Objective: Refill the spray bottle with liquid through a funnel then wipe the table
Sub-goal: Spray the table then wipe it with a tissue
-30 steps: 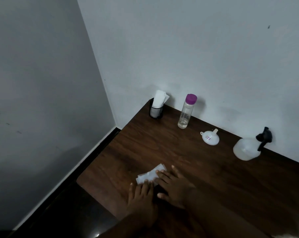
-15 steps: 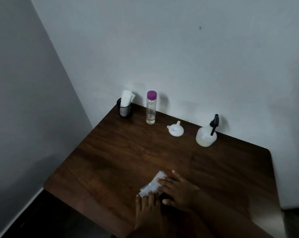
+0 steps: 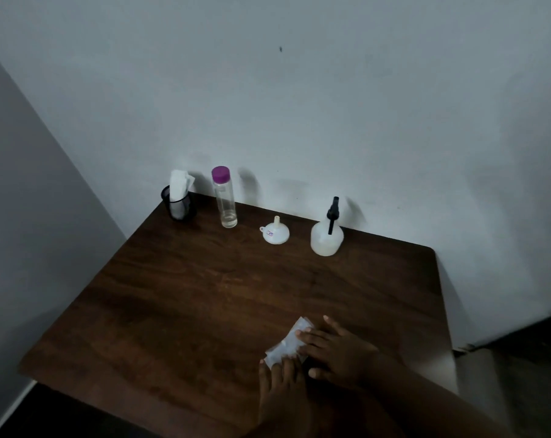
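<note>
Tissue (image 3: 287, 346): white, folded, lying flat on the near part of the bench (image 3: 204, 295), pinned under both sets of fingers.
Left grip (image 3: 280, 390): released, fingers straight, tips pressing the tissue's near end.
Right grip (image 3: 337, 355): released, fingers spread flat over the tissue's right side, thumb on bare wood.
Spray bottle (image 3: 326, 238): upright at the far edge by the wall, black sprayer head fitted, well apart from both grips.
Funnel (image 3: 276, 233): mouth down, spout up, just left of the spray bottle, not touching it.
Clear bottle (image 3: 225, 200): purple cap on, a little liquid at the bottom, left of the funnel.
Mesh cup (image 3: 178, 200): far left corner, spare tissues standing in it.
Step in hand: judged to be the wiping stage; refill looks done, with the sprayer on and the funnel set aside.
Next move: probably sliding the tissue across the wood under steady flat pressure, keeping both ends pinned against bunching, and stopping short of the things along the wall.
</note>
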{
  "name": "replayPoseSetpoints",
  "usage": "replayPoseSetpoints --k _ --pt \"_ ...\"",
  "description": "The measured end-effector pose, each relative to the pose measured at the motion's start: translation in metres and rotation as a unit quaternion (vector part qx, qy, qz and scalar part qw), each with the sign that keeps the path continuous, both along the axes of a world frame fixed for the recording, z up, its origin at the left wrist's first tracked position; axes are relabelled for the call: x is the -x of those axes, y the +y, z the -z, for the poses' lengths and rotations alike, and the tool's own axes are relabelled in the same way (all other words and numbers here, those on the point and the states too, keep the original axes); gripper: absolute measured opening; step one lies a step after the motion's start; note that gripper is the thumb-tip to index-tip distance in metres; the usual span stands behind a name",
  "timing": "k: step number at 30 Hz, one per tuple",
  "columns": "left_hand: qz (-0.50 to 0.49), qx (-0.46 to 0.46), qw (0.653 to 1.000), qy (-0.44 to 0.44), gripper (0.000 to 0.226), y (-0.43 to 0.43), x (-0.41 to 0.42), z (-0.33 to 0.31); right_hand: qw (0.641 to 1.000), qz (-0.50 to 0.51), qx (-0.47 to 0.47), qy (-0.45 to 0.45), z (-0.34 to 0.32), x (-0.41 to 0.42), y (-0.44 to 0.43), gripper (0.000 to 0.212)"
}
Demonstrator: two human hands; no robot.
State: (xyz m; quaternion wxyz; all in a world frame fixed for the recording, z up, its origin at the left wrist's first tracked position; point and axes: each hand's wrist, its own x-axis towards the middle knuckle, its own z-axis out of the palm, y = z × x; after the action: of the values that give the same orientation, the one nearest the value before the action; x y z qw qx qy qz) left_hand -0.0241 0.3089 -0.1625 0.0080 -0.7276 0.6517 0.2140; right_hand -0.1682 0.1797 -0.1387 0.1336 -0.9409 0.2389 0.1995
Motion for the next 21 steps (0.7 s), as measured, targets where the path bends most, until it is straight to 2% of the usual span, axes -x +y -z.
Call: replayPoseSetpoints --k 2,6,9,11,17,21 --pt "0.015 0.003 1.000 -0.002 0.051 -0.001 0.012 0.001 1.000 0.008 0.004 0.012 0.000 0.014 0.002 0.084" --pt "0.047 0.001 0.999 -0.011 0.057 -0.002 0.030 -0.002 0.999 0.027 0.032 -0.005 0.005 0.037 0.006 0.089" --pt "0.072 0.013 0.997 -0.039 0.056 -0.002 0.041 -0.001 0.996 0.074 0.051 0.026 0.011 0.062 0.013 0.065" --pt "0.091 0.010 0.994 -0.051 0.057 -0.004 0.048 -0.001 0.993 0.088 0.048 0.060 0.021 0.077 0.018 0.057" --pt "0.184 0.013 0.980 -0.071 0.062 -0.010 0.055 -0.007 0.986 0.145 0.075 0.024 0.022 0.098 0.044 0.060" --pt "0.287 0.051 0.952 -0.090 0.066 -0.020 0.044 -0.015 0.975 0.208 0.070 0.022 0.021 0.103 0.068 0.061"
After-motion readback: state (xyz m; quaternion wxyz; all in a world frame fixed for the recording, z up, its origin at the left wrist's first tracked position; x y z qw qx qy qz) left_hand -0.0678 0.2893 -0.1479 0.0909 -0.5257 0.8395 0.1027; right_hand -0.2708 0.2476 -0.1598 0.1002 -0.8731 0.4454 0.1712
